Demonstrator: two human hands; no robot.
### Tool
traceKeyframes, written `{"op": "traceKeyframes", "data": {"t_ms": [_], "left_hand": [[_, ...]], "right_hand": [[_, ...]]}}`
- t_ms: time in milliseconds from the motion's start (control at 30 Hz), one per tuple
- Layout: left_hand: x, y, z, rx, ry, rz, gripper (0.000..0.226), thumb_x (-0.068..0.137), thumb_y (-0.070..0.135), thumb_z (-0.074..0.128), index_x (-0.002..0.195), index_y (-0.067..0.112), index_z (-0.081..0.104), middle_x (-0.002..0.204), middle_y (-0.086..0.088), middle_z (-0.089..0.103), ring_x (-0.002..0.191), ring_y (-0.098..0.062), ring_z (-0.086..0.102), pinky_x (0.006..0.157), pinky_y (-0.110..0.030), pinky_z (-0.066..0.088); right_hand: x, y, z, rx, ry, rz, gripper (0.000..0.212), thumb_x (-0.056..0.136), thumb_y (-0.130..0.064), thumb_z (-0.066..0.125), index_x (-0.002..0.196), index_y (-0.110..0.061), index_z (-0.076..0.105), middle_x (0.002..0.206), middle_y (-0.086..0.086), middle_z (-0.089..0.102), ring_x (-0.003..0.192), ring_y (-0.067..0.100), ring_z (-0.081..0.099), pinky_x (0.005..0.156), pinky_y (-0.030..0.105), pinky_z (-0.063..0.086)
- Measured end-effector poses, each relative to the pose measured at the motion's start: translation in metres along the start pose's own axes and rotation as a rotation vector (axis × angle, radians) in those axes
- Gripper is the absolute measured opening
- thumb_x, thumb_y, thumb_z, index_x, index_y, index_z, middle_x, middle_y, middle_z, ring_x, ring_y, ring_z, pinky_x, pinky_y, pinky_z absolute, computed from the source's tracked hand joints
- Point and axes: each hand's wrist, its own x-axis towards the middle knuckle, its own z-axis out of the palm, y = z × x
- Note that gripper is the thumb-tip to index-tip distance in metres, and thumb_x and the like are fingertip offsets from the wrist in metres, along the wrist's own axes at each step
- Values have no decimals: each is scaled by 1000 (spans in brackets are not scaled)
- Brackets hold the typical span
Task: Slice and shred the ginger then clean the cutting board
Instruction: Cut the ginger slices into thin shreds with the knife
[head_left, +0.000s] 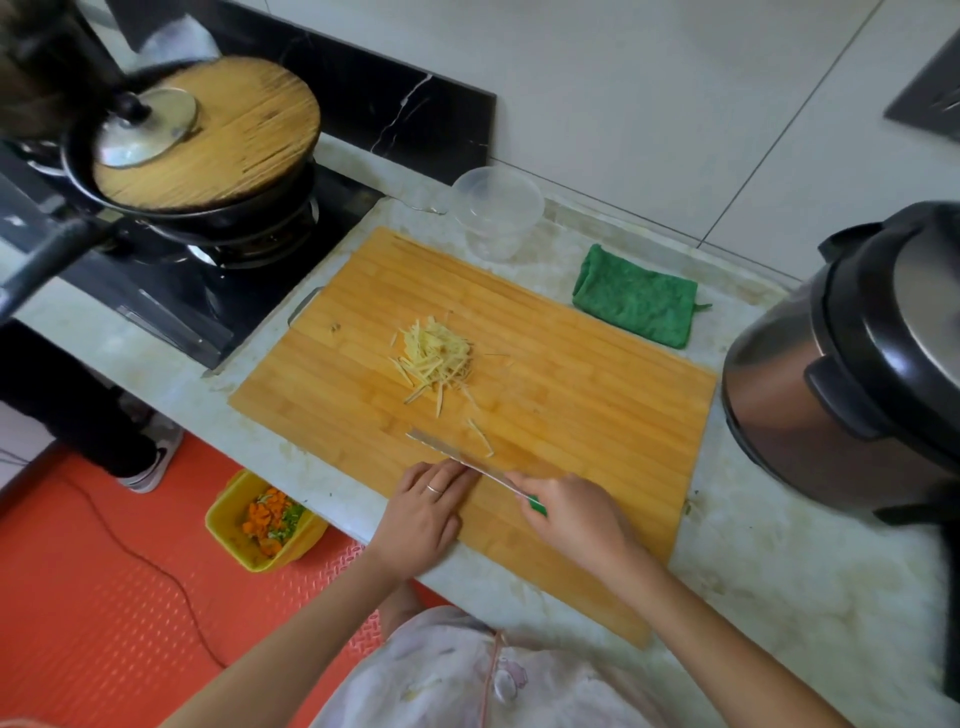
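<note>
Now right hand (571, 519) grips knife (457, 457), left hand (426, 512) flat, fingers on blade; shredded ginger (436, 358) piled beyond both hands, mid cutting board (571, 364).

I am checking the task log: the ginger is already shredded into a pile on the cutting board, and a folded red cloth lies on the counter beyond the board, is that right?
Not quite: the cloth is green, not red, as the head view shows. The rest holds: the shredded ginger lies in a pile on the cutting board, and the folded cloth lies on the counter beyond it.
</note>
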Motion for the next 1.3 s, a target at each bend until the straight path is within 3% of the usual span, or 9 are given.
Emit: {"op": "traceKeyframes", "data": {"t_ms": [100,300,467,567,633,700,1067,1300], "left_hand": [[0,-2,1,19,16,18,53,81,23,41,132,9,45,130,-8,46,114,-22,47,98,-38,31],[0,-1,2,31,15,14,49,86,22,37,133,8,45,131,-9,49,117,-22,47,99,-37,31],[-1,-1,1,19,4,-10,50,100,30,16,136,8,43,133,-10,50,121,-21,46,100,-36,31],[-2,-1,4,38,24,4,45,93,25,30,132,7,45,132,-9,46,117,-23,46,100,-38,31],[-1,0,5,57,45,14,50,84,23,39,130,7,47,129,-9,45,114,-24,47,100,-39,31],[-1,-1,7,69,56,24,50,81,22,40,128,7,47,127,-9,44,112,-25,47,99,-40,31],[-1,0,6,57,66,20,49,83,20,39,129,7,47,127,-10,49,114,-24,47,99,-40,33],[0,-1,6,62,59,29,46,82,20,41,123,6,54,117,-12,58,109,-25,50,97,-39,34]], "right_hand": [[-3,-2,0,-8,-7,15,43,95,-32,46,137,-42,44,94,8,70,85,26,65,62,31,44],[-8,0,1,46,-14,36,43,94,-30,48,135,-40,48,88,8,70,77,27,64,56,28,34],[-7,3,-1,108,-20,64,41,92,-29,50,131,-40,52,88,8,70,76,28,64,57,30,36],[-12,2,0,88,-13,58,42,93,-30,48,133,-41,51,86,8,69,75,28,64,58,33,43],[-15,2,0,54,-4,50,42,94,-30,47,135,-41,48,85,7,69,71,28,63,55,32,40],[-18,1,0,31,-9,41,43,95,-29,46,136,-41,46,85,7,69,64,27,56,52,28,35],[-22,-5,-2,53,-20,67,45,95,-26,47,138,-38,45,88,5,70,62,23,54,42,25,27],[-23,-12,1,60,-2,91,43,96,-25,47,137,-35,44,100,7,69,91,27,65,61,28,37]]}}
